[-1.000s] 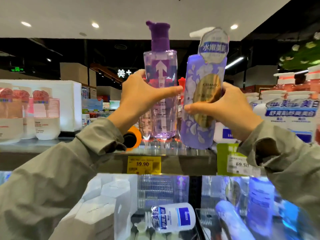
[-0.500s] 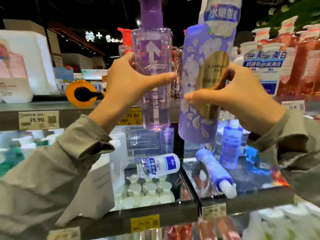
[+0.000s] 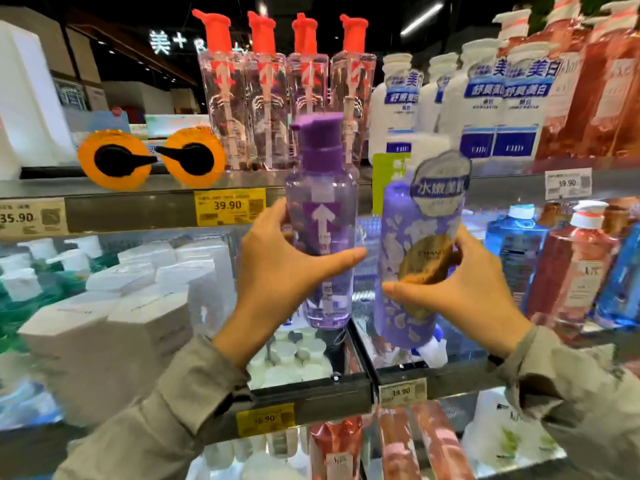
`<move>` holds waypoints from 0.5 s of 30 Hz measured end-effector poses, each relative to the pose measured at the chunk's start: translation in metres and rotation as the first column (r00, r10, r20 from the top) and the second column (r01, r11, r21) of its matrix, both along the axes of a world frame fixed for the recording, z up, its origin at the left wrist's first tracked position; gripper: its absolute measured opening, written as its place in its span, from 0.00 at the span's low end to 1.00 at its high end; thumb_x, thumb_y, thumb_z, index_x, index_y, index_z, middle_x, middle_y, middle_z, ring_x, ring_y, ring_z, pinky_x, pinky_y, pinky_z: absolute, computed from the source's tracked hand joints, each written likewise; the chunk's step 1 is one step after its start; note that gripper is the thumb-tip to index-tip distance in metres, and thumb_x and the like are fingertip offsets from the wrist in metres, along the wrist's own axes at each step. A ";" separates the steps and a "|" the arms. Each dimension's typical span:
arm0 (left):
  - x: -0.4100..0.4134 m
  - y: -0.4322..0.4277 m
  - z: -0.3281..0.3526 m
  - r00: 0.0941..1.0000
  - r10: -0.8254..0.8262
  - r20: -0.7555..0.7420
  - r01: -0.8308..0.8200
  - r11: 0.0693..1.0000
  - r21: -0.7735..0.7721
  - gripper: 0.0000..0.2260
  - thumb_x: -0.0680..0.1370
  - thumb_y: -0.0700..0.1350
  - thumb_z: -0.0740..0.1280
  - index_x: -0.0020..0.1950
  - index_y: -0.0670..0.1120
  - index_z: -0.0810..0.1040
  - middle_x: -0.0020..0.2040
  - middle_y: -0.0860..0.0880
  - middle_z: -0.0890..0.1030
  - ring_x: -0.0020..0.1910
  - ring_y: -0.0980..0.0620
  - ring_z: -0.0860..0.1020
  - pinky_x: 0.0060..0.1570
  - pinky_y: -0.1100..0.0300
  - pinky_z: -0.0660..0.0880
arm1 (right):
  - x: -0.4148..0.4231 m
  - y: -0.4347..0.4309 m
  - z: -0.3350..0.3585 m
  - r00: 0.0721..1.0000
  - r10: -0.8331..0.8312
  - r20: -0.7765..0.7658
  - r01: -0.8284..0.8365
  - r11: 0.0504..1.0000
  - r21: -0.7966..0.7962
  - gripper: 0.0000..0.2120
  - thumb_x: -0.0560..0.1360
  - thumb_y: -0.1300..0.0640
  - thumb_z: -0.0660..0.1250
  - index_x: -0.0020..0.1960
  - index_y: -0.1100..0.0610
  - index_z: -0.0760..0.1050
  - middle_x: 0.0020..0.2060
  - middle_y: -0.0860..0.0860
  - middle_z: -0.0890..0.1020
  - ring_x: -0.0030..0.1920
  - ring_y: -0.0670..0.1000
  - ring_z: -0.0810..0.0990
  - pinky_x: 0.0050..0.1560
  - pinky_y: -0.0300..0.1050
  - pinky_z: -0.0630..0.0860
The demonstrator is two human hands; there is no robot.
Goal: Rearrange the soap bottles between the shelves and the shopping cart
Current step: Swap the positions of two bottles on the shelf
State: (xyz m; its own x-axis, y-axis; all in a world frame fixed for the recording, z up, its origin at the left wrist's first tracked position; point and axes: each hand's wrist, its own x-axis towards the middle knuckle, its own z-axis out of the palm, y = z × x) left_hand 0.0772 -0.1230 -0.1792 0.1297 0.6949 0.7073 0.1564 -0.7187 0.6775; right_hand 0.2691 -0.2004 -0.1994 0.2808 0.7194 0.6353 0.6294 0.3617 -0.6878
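Note:
My left hand [image 3: 280, 271] grips a clear purple pump bottle [image 3: 322, 216] with a purple cap and a white arrow on its label. My right hand [image 3: 460, 292] grips an opaque lilac bottle [image 3: 415, 244] with white petals, a gold label and a grey tag at its neck. Both bottles are upright and held side by side in the air, in front of the store shelves. The top shelf [image 3: 138, 209] carries a row of clear bottles with red pumps [image 3: 263, 98]. No shopping cart is in view.
White-and-blue bottles [image 3: 485, 98] and red bottles [image 3: 595, 81] stand on the top shelf at right. Two orange round objects [image 3: 152, 161] sit at its left. The middle shelf [image 3: 311, 393] holds white boxes [image 3: 138, 306], white pump bottles, blue and red bottles.
Both hands have lowered their bottles from above the top shelf to the level of the middle shelf. The view has tilted down, so the red-pump row now shows above.

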 end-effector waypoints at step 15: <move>0.062 0.009 -0.099 0.973 0.219 -0.069 -0.223 0.973 -0.063 0.35 0.56 0.67 0.74 0.56 0.48 0.77 0.48 0.54 0.77 0.48 0.58 0.76 0.45 0.73 0.71 | 0.045 0.032 -0.072 0.992 0.008 -0.126 -0.010 1.000 -0.015 0.38 0.49 0.35 0.77 0.51 0.54 0.71 0.43 0.51 0.81 0.46 0.52 0.80 0.47 0.51 0.78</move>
